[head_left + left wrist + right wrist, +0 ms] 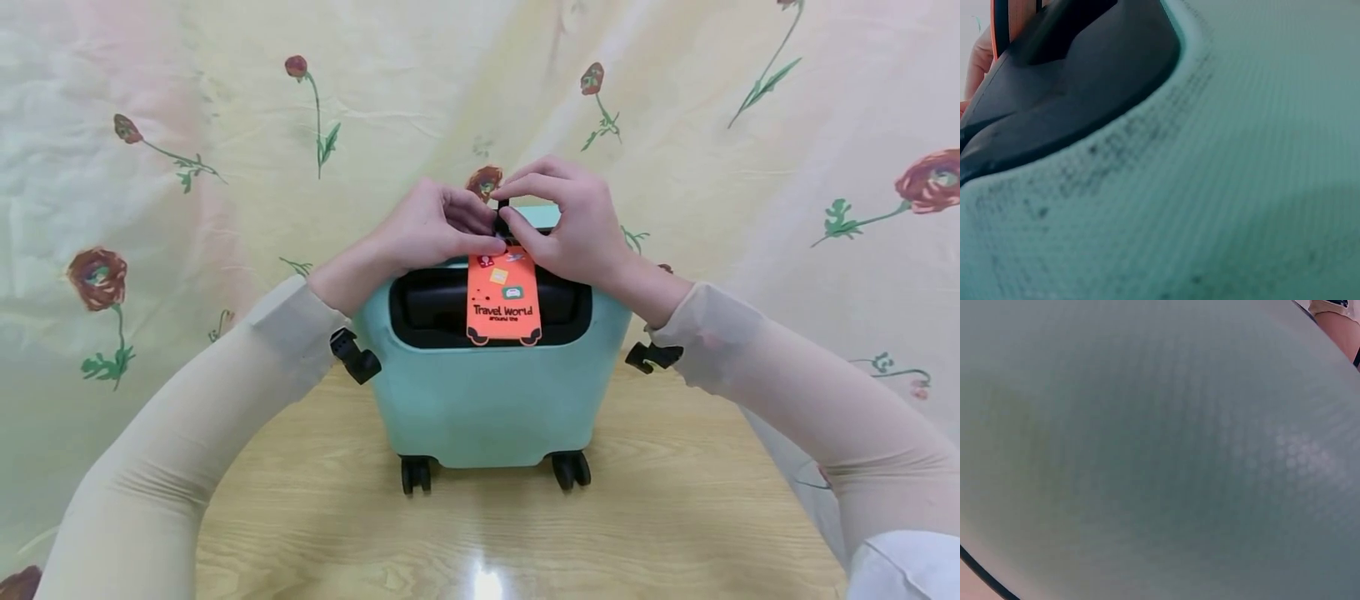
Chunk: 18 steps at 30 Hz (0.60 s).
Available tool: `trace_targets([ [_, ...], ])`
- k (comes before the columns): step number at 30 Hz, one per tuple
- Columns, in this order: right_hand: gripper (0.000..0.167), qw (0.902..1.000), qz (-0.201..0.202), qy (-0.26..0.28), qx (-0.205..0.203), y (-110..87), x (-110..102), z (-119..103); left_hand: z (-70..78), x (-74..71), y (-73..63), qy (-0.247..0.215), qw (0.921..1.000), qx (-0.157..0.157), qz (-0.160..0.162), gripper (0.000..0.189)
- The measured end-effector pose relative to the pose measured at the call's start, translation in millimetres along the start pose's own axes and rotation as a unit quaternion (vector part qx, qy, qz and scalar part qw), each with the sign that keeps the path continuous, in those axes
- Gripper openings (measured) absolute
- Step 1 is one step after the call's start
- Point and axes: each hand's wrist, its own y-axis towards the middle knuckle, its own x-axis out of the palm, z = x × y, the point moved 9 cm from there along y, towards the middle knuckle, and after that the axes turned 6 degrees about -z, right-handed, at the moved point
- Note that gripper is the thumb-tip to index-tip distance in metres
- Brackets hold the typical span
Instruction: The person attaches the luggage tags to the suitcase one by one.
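Note:
A mint-green suitcase (pixel 487 400) stands upright with its black recessed handle (pixel 435 300) facing me. An orange luggage tag (pixel 491 287) printed "Travel World" hangs over this handle. My left hand (pixel 438 221) pinches at the tag's top end, thumb in front and fingers curled behind. From the other side, my right hand (pixel 573 217) pinches the tag's black strap (pixel 503 218) between thumb and fingers. The fingertips of both hands nearly meet there and partly hide the strap. The suitcase shell fills most of the left wrist view (pixel 1241 156) and, blurred, the right wrist view (pixel 1160 450).
The suitcase's black wheels (pixel 572 469) rest on a light wooden tabletop (pixel 480 533). Close behind it hangs a cream curtain (pixel 420 92) with printed red flowers. Black clips (pixel 355 356) stick out below both sleeve cuffs, beside the suitcase.

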Motion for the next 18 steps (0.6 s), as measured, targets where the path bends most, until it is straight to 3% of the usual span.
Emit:
trace_targets([
  [9, 0.015, 0.9970, -0.034, 0.050, -0.048, 0.8, 4.5, -9.3, -1.9, -2.2, -1.4, -0.006, 0.9999, -0.011, -0.005, 0.031],
  [18, 0.011, 0.9972, -0.043, 0.048, -0.038, 1.1, 4.7, -9.3, -0.4, -2.2, -0.4, -0.003, 1.0000, -0.007, -0.002, 0.031],
])
